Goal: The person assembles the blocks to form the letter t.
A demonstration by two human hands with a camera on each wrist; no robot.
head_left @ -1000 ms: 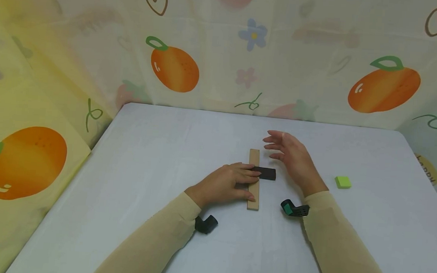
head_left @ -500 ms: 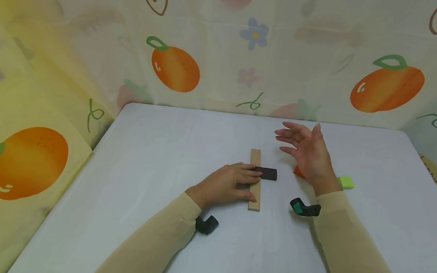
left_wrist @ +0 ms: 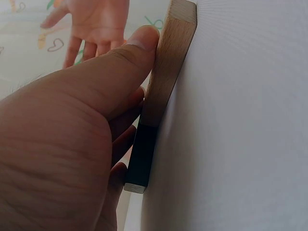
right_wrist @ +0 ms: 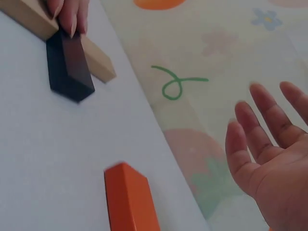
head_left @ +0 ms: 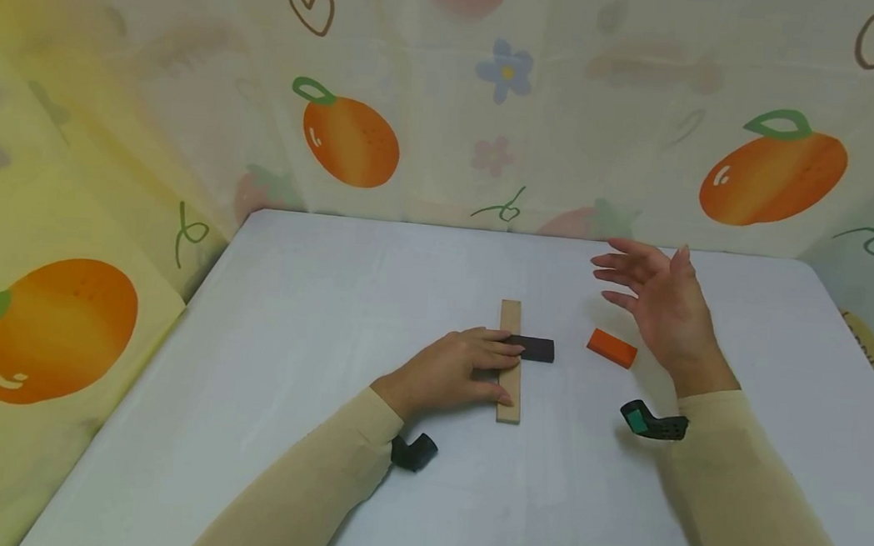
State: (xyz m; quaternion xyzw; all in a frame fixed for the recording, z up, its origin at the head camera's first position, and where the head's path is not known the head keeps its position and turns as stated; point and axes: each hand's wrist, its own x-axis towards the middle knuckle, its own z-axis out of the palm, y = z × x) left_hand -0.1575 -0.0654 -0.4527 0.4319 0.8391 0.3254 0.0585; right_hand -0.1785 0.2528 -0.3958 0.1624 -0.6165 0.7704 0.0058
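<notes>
My left hand rests on a pale wooden strip and a black block lying crosswise to it. The thumb touches the strip's near part while the other fingers lie over the black block. In the left wrist view, that thumb is against the strip's wooden side, and one end of the black block shows beyond the palm. My right hand hovers with fingers spread and holds nothing. Left of it, an orange block lies on the table, also seen in the right wrist view.
The white table has its far edge against a fruit-printed cloth. A yellow cloth hangs along the left. Small black cameras sit at both wrists.
My right hand has moved right, away from the strip, and turned palm outward. The orange block has come into view; the lime green block is now hidden behind the right arm. My left hand stays put.
</notes>
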